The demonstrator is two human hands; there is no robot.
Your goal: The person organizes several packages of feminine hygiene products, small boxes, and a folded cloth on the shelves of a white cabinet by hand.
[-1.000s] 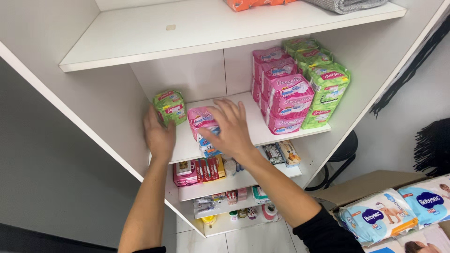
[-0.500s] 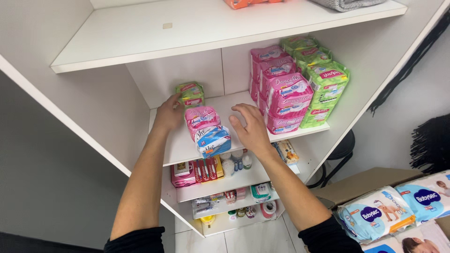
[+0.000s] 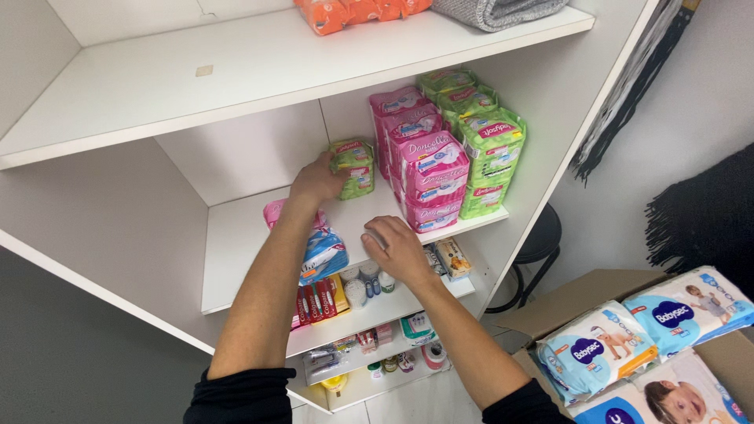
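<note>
The left hand [image 3: 316,180] grips a small green pack [image 3: 353,167] on the white shelf [image 3: 236,243], just beside the tall pink packs [image 3: 428,169]. The right hand [image 3: 399,250] rests loosely at the shelf's front edge, holding nothing. A pink and blue pack [image 3: 322,250] lies near it.

White shelf [image 3: 236,235] with pink packs [image 3: 424,169], green packs [image 3: 487,149], small green pack [image 3: 353,167]

L arm stretched up and fwd, forearm bare, dark sleeve pushed to elbow — left hand [image 3: 316,180] curled in a grip, fingers closed. R arm reaches in lower, bent — right hand [image 3: 397,250] palm down, fingers loosely bent, holding nothing visible.
</note>
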